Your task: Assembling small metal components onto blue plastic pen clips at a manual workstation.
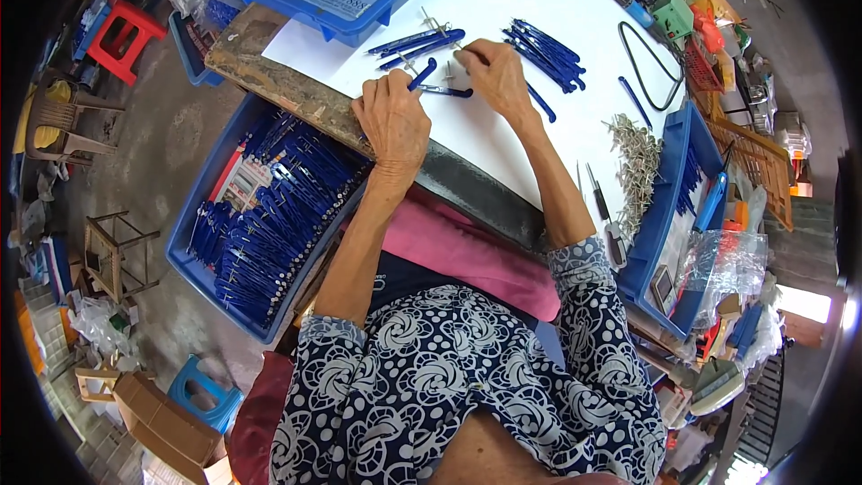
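My left hand (392, 121) is closed on a slim blue plastic piece (422, 75) with a rounded end. Just right of it, my right hand (499, 79) has thumb and fingers pinched together. What they hold, if anything, is too small to make out. Between the hands another blue piece (449, 91) with a small metal part lies on the white tabletop (503, 153). Beyond my left hand rest a few blue pieces (415, 42) with silvery metal parts across them. A fan of blue pieces (546, 52) lies right of my right hand.
Small metal parts (634, 171) form a heap by the right-hand blue tray (660, 233). A cutter-like tool (611, 229) lies nearby, and a black loop (654, 63) farther back. Another blue tray (359, 25) stands at the back. A blue crate (202, 274) of blue pieces sits lower left.
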Tool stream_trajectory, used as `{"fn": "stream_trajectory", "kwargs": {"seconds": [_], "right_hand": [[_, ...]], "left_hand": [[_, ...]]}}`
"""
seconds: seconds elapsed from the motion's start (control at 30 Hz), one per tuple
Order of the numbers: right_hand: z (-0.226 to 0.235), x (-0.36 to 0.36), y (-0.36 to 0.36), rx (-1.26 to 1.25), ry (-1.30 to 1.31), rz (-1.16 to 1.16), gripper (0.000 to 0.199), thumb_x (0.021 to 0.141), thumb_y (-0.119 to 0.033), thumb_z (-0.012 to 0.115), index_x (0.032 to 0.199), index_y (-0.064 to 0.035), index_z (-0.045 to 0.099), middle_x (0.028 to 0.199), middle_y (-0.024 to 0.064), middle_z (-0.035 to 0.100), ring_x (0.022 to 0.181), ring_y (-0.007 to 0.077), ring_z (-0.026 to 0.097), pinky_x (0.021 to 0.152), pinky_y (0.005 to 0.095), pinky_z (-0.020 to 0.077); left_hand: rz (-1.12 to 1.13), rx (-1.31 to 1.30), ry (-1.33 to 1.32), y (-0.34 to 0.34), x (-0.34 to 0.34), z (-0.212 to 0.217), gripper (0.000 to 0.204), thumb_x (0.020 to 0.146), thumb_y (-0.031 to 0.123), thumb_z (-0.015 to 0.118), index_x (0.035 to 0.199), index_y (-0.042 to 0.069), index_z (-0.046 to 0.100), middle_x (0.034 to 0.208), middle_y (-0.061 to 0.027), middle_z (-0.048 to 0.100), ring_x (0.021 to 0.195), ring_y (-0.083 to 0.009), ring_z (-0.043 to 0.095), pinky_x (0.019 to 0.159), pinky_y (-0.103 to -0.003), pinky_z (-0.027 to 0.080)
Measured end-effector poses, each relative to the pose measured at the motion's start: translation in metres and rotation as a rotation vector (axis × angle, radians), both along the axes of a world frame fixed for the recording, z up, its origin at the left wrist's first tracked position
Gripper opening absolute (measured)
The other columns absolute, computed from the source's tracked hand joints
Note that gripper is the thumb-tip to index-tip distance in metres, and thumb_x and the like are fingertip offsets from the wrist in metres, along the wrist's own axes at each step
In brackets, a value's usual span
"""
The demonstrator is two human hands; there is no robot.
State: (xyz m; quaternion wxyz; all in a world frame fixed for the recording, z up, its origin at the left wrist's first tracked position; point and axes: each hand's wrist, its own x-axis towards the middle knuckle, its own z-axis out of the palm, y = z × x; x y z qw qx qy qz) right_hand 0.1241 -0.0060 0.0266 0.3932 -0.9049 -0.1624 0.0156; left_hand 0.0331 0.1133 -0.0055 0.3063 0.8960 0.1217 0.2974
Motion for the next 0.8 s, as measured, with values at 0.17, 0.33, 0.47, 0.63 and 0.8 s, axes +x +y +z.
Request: {"fn": "stream_trajectory", "kwargs": {"seconds": [0.17,0.33,0.47,0.63,0.8], "right_hand": [[-0.023,0.014,0.000,-0.220,-0.266,-0.050,0.017,0.071,-0.012,0.058,0.083,-0.0002,0.059,0.083,0.0202,0.059,0.074,0.0351,0.059,0.066,0.0426,0.0467],[-0.031,0.017,0.003,-0.304,-0.408,-0.028,0.010,0.072,-0.008,0.054,0.077,0.0004,0.056,0.075,0.0192,0.059,0.069,0.0349,0.057,0.064,0.0418,0.0439],[-0.017,0.010,0.007,-0.398,-0.466,0.008,0.007,0.073,-0.007,0.053,0.073,-0.0001,0.054,0.073,0.0187,0.059,0.066,0.0350,0.058,0.060,0.0422,0.0450],[0.012,0.009,0.012,-0.591,-0.493,0.122,0.009,0.066,-0.004,0.055,0.073,0.0018,0.056,0.072,0.0188,0.059,0.061,0.0337,0.060,0.053,0.0398,0.0480],[0.028,0.024,0.018,-0.691,-0.481,0.221,0.009,0.067,-0.005,0.055,0.073,-0.0001,0.058,0.072,0.0193,0.061,0.064,0.0347,0.061,0.059,0.0410,0.0483]], "left_hand": [[-0.008,0.027,-0.015,-0.001,0.000,-0.001,0.013,0.070,0.006,0.060,0.079,0.005,0.050,0.077,-0.0100,0.055,0.081,-0.0271,0.047,0.072,-0.040,0.033],[-0.010,0.018,-0.010,-0.002,0.002,-0.001,0.014,0.070,0.006,0.061,0.080,0.005,0.050,0.077,-0.0100,0.056,0.081,-0.0269,0.047,0.072,-0.041,0.032],[0.004,0.030,-0.029,0.001,0.002,-0.003,0.013,0.071,0.010,0.060,0.079,0.007,0.051,0.076,-0.0084,0.055,0.079,-0.0269,0.048,0.070,-0.039,0.033],[0.007,0.022,-0.030,0.001,0.003,-0.003,0.013,0.071,0.010,0.060,0.080,0.007,0.051,0.077,-0.0084,0.056,0.080,-0.0266,0.048,0.071,-0.039,0.034],[0.006,0.013,-0.040,0.002,0.001,-0.004,0.014,0.071,0.010,0.060,0.081,0.007,0.052,0.078,-0.0083,0.057,0.081,-0.0263,0.049,0.071,-0.038,0.034]]}}
